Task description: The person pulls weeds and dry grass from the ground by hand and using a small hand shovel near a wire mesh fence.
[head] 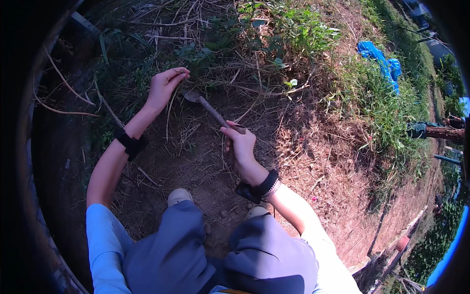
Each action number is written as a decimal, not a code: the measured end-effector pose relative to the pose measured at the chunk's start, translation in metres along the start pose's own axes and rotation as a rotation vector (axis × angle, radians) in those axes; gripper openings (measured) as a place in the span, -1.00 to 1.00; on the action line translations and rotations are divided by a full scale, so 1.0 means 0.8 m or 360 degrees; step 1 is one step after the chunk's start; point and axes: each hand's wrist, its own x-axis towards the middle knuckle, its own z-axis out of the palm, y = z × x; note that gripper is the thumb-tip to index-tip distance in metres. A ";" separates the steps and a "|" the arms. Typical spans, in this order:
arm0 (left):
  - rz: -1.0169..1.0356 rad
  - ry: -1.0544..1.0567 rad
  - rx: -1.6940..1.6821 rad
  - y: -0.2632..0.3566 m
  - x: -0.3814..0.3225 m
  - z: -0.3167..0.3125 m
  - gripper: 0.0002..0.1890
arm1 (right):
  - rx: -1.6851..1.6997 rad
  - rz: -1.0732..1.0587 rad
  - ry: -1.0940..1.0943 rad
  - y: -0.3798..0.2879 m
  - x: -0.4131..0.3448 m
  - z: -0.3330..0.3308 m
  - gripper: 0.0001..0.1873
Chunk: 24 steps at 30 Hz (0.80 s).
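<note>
My right hand (240,145) grips the handle of a small hand tool with a metal blade (192,96) and a dark shaft (214,113). The blade's tip points up and left, close to the soil beside weeds. My left hand (167,86) is raised just left of the blade, thumb and forefinger pinched together. Between those fingertips is a thin brown bit, probably a piece of plant, too small to name surely. Green weeds (194,55) grow right beyond the left fingertips. Dry grass and bare soil (205,183) lie below both hands.
Dry stems (172,24) lie tangled at the top, and a long branch (275,93) crosses beyond the tool. Leafy weeds (308,29) stand farther back. A blue plastic sheet (382,62) lies on grass at right. My shoes (180,194) are planted below the hands.
</note>
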 end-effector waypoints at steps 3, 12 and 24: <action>0.0058 0.0040 0.0089 0.011 -0.025 0.013 -0.80 | 0.0291 0.0096 -0.0013 0.001 -0.014 0.004 -0.66; -0.0372 0.0395 -0.0586 -0.010 0.016 -0.017 -0.78 | 0.0144 0.0047 -0.0112 -0.007 -0.002 -0.025 -0.65; -0.0512 0.0338 -0.0543 -0.053 0.085 -0.058 -0.72 | -0.1155 -0.0816 -0.0071 -0.028 0.032 -0.040 -0.75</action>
